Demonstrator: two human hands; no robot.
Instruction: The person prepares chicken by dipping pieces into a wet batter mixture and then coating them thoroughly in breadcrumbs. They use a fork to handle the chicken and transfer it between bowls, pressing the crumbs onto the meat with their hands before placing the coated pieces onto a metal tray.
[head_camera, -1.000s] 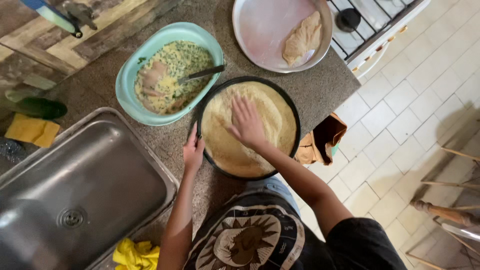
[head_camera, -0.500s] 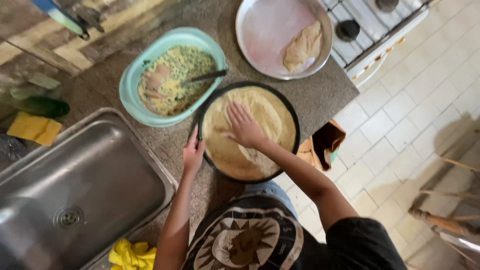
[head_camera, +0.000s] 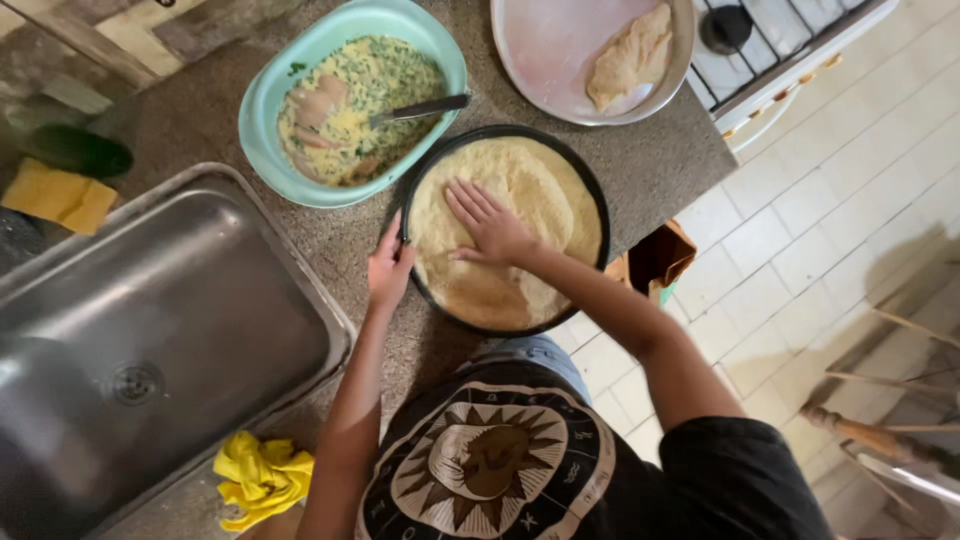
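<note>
Round black pan (head_camera: 592, 215) full of pale yellow crumbs sits on the speckled grey stone counter (head_camera: 660, 160), near its front edge, between the sink and the stove. Right hand (head_camera: 490, 228) lies flat on the crumbs approx. mid-pan, palm down, fingers spread apart and pointing toward the far rim, not clamped on anything. Left hand (head_camera: 388, 268) is at the pan's left rim, fingers together and curled against the edge, thumb on the outer side; cannot tell how firm the grip is.

Just behind the pan, touching or nearly so: 1 oval turquoise plastic bowl (head_camera: 265, 100) w/ yellow egg mix flecked green, pieces of pale meat in it, and a metal utensil (head_camera: 420, 108) resting in it, handle toward the pan. To the right of the bowl, 1 round pinkish metal plate (head_camera: 550, 50) holding 1 breaded cutlet (head_camera: 632, 55). Left of the pan, a steel sink (head_camera: 150, 300); a crumpled yellow cloth (head_camera: 260, 478) at its near corner, a yellow sponge (head_camera: 58, 197) on the far side. White stove (head_camera: 770, 50) at the counter's right end.
</note>
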